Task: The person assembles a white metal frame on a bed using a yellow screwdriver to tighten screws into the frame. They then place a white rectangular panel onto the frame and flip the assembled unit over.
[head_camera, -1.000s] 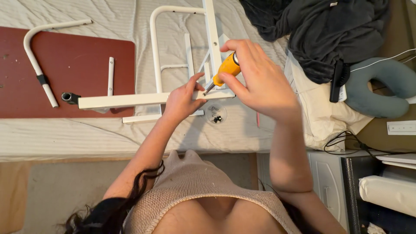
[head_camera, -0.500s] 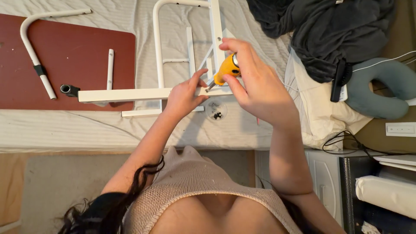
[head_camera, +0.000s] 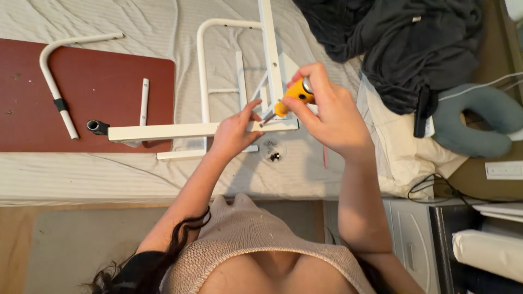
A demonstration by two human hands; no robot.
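So we've got our right hand (head_camera: 327, 111) wrapped around the stubby yellow-handled screwdriver (head_camera: 289, 100), tip angled down onto the white square metal bar (head_camera: 180, 130) lying across the bed. Our left hand (head_camera: 235, 130) pinches that bar right beside the tip.

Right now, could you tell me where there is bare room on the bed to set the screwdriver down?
Bare bedding lies along the near edge, below the red-brown board and left of the left hand. It is crowded around the white frame, the small screws and the right hand; dark clothes cover the far right.
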